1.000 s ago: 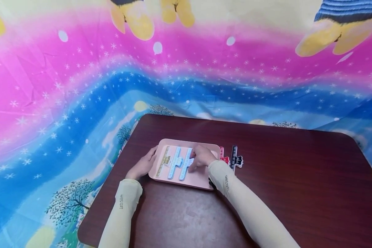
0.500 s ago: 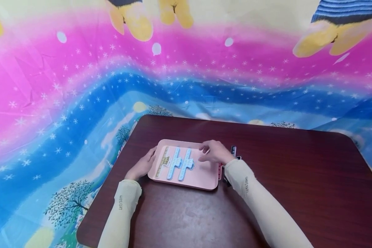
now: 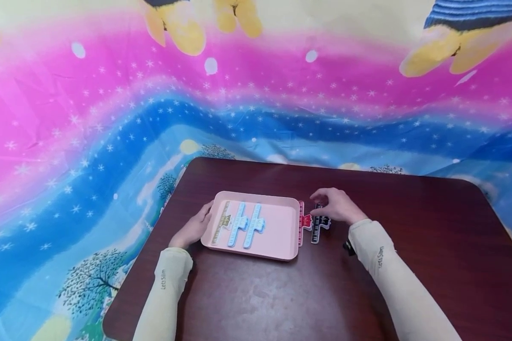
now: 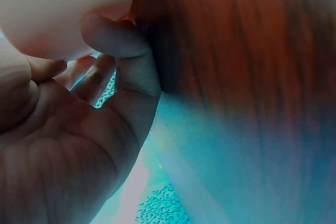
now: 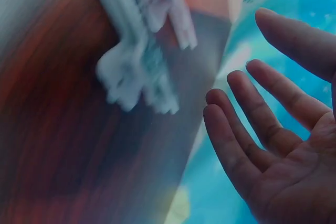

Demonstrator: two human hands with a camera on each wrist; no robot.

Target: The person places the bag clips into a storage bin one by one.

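Observation:
My left hand (image 3: 190, 229) holds the left rim of a pink tray (image 3: 277, 246); in the left wrist view, the thumb (image 4: 118, 38) lies against its wall. Inside lie a gold keyboard-patterned clip (image 3: 219, 229) and two light blue clips, the left one (image 3: 237, 225) and the right one (image 3: 252, 226), side by side. Right of the tray are a red clip (image 3: 301, 225) and a black clip (image 3: 316, 232). My right hand (image 3: 339, 204) hovers over the top of the black clip, fingers spread and holding nothing. The right wrist view shows its bare palm (image 5: 299, 177).
Everything stands on a dark brown wooden table (image 3: 401, 246) with rounded corners. Behind it hangs a colourful cloth (image 3: 273, 90) with snowflakes and trees, reaching down past the table's left edge. A small dark object (image 3: 348, 247) shows at the right wrist.
My right hand has left the right light blue clip in the tray and moved right, past the red clip to the black one. The left hand has stayed at the tray.

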